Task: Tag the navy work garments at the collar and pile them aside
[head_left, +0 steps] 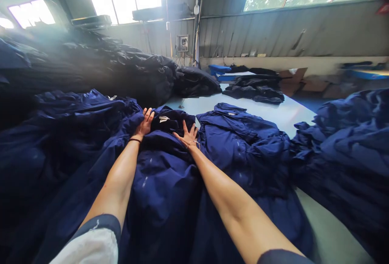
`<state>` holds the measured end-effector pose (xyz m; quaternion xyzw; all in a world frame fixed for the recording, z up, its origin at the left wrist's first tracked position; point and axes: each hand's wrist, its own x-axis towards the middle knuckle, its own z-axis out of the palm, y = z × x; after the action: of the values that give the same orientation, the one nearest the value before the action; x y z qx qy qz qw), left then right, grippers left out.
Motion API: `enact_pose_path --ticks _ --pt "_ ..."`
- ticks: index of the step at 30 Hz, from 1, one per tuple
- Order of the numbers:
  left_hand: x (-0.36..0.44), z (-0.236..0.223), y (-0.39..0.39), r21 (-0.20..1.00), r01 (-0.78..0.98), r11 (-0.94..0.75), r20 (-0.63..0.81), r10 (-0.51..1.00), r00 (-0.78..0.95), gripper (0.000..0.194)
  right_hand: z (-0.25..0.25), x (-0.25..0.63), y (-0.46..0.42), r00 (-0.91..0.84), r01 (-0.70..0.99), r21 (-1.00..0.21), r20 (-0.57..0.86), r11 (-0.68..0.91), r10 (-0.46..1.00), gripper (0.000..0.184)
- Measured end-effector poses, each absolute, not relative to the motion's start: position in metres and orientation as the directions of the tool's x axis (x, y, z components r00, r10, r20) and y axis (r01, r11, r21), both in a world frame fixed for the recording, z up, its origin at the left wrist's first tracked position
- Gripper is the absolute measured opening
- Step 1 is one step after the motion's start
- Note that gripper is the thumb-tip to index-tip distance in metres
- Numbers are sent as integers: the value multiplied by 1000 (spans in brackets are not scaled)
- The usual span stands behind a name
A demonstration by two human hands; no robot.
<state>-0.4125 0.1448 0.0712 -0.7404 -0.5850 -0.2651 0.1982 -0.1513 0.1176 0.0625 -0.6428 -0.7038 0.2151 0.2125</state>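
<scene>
A dark blue garment (165,175) lies spread on the table in front of me, its collar with a white label (164,119) at the far end. My left hand (145,123) rests on the left side of the collar, fingers curled over the cloth edge. My right hand (189,135) lies flat on the right side of the collar with fingers spread. A second dark blue garment (240,142) lies just to the right, touching the first.
Heaps of dark blue garments rise at the left (60,134) and at the right (349,154). Black garment piles (121,69) stand at the back left. The pale table top (282,114) shows beyond, with more dark clothes (255,88) and cardboard boxes (291,79).
</scene>
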Motion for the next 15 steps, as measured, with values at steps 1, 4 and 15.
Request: enact_pose_path --ticks 1,4,15 --pt "-418 66 150 30 968 -249 619 765 178 49 61 -153 118 -81 828 -555 18 77 997 91" --pt "-432 53 163 77 959 -274 594 784 177 52 58 -159 120 -76 871 -488 -2 66 997 91" --pt "-437 46 171 84 984 -154 356 928 115 60 55 -162 126 -123 866 -499 -173 20 977 84"
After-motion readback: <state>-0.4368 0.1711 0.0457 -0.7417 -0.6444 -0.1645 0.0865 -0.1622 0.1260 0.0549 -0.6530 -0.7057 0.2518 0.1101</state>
